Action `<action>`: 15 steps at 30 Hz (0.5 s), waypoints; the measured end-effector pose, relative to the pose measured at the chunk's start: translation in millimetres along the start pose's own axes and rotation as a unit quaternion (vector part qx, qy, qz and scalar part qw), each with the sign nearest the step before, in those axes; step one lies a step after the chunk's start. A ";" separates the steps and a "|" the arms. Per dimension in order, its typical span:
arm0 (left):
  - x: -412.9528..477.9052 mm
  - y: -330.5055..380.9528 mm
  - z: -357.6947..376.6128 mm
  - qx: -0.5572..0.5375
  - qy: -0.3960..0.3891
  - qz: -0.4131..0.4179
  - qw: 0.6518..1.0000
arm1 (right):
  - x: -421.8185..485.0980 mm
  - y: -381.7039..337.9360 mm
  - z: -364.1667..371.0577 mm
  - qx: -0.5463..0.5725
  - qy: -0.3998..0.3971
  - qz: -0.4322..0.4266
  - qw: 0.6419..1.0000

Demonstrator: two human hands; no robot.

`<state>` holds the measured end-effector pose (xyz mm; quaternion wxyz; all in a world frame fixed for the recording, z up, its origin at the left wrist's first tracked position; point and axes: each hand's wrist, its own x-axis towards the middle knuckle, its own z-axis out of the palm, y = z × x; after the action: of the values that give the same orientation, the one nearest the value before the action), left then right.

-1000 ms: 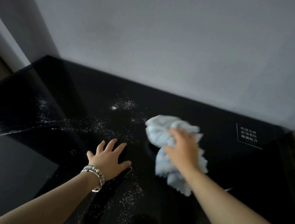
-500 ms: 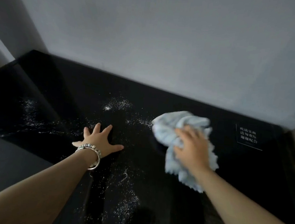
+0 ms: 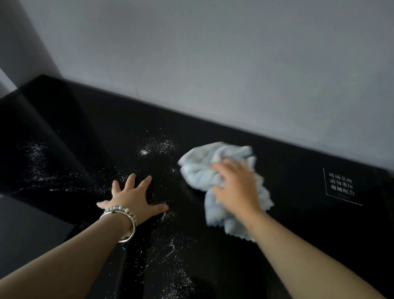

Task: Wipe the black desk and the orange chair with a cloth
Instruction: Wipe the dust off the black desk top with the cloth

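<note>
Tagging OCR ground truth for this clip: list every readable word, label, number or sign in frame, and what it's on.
"玻璃桌面": top line of the white-outlined notice printed on the black desk, far right.
"请勿重压": second line, same notice.
"谢谢配合": third line, same notice; slightly soft, so this is the likely reading.
A tiny line under these is too small to read.
No text shows on the cloth or the bracelet.

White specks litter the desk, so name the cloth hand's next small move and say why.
Probably sweep the cloth leftward with the right hand: a patch of white specks lies just left of it on the black desk, unwiped. The left hand rests flat with fingers spread, bracing nearer the front.
</note>
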<state>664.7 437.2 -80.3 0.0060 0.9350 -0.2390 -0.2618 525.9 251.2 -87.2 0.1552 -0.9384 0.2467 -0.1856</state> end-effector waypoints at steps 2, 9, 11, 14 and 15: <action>-0.7 0.4 -1.0 0.005 -0.008 -0.001 1.000 | 14.1 35.5 -15.7 -0.069 0.053 0.153 0.984; -1.1 1.8 -1.3 0.011 -0.008 -0.003 1.000 | 33.7 117.1 -41.0 -0.054 -0.112 0.437 0.891; -0.9 1.6 -0.6 0.012 -0.008 -0.004 1.000 | 43.8 85.8 -25.5 -0.098 -0.118 0.385 0.910; -1.7 1.1 -0.7 0.013 -0.008 -0.003 1.000 | 45.7 26.4 -4.0 -0.104 -0.119 0.216 0.963; -2.3 1.1 -0.9 0.012 -0.008 -0.002 1.000 | 41.3 8.9 1.2 -0.068 -0.131 0.141 0.979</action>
<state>663.0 437.1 -78.2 -0.0081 0.9336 -0.2400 -0.2659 556.3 222.5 -80.4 0.1471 -0.9185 0.3665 -0.0202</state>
